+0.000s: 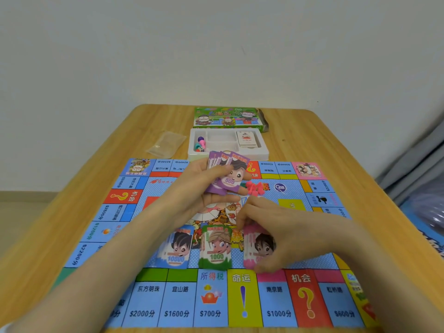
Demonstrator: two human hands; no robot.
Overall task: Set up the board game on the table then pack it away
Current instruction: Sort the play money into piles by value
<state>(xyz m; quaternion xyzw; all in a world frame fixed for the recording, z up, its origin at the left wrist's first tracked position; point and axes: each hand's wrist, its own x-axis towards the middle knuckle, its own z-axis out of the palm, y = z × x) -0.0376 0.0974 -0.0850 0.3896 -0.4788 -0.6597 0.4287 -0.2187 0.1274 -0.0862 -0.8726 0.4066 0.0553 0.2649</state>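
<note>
On the wooden table (72, 212) the game board (177, 301) lies flat, blue squares round its edge, with a blue stack (176, 248), green stack (216, 248) and pink stack (254, 248) of play money lined up near its middle. Left hand (192, 188) grips a fan of purple notes (228, 174) up above it, and the right hand (283, 231) has its fingers curled round the pink stack. Purple reads 500, blue 10000, green 1000, plus $2000 and $700 on the near squares.

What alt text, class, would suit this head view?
A person's left hand holds purple notes above a board; the right hand grips a pink stack beside a green stack and a blue stack. A tray and box lie behind.
</note>
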